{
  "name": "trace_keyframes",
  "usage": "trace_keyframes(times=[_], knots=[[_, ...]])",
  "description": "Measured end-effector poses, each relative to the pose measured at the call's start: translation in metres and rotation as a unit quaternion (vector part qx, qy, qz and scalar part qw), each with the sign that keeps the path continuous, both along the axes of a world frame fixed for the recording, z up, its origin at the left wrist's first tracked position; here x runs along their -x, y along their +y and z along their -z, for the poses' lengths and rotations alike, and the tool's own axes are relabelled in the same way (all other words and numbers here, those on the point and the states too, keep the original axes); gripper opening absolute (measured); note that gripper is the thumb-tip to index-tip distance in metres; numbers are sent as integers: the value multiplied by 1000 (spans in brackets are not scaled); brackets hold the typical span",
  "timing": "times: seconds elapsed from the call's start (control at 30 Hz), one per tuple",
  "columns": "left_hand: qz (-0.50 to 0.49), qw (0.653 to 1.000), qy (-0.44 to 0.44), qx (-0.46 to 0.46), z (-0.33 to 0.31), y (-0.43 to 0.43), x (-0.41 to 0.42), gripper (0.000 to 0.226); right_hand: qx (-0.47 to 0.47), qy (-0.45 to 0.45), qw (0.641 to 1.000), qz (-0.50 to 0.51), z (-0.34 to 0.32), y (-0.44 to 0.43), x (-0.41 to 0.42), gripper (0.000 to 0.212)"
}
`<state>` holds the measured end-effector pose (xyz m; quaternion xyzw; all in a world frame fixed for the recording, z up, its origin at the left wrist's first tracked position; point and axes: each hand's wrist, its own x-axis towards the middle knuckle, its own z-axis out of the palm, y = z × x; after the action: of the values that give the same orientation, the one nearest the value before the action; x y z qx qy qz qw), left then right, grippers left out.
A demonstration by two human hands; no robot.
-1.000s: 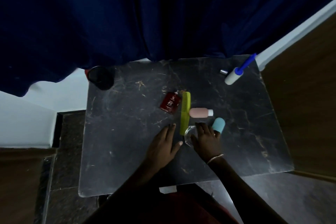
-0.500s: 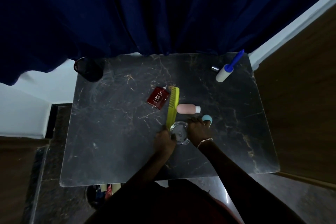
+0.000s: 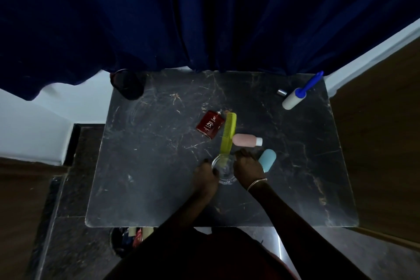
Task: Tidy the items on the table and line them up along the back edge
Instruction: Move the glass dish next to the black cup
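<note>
Head view: left hand [image 3: 205, 174] and right hand [image 3: 246, 167] clasp a clear glass bowl [image 3: 223, 169] from both sides, beside the yellow comb [image 3: 228, 135].

We identify a home setting, likely a bedroom or dressing corner. The dark marble-pattern worktop [image 3: 141, 177] carries grooming items: a comb [image 3: 228, 134], a red perfume bottle [image 3: 210, 124], travel bottles [image 3: 246, 140] and a lint roller [image 3: 297, 94]. A blue curtain [image 3: 204, 13] hangs behind; wooden furniture [image 3: 384, 143] stands alongside.
</note>
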<state>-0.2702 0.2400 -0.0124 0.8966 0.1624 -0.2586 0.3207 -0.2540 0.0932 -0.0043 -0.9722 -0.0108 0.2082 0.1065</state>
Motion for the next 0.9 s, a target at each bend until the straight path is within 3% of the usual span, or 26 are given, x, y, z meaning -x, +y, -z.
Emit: trace_keyframes(times=[0.37, 0.7, 0.9], knots=[[-54, 998, -16, 10, -7, 93, -2, 26, -124, 12, 991, 50, -8, 86, -7, 35], [-83, 996, -34, 5, -13, 181, -14, 27, -102, 4, 995, 5, -12, 167, -33, 26], [-109, 994, -28, -3, -17, 229, -30, 32, -141, -3, 990, 0, -6, 216, -55, 26]])
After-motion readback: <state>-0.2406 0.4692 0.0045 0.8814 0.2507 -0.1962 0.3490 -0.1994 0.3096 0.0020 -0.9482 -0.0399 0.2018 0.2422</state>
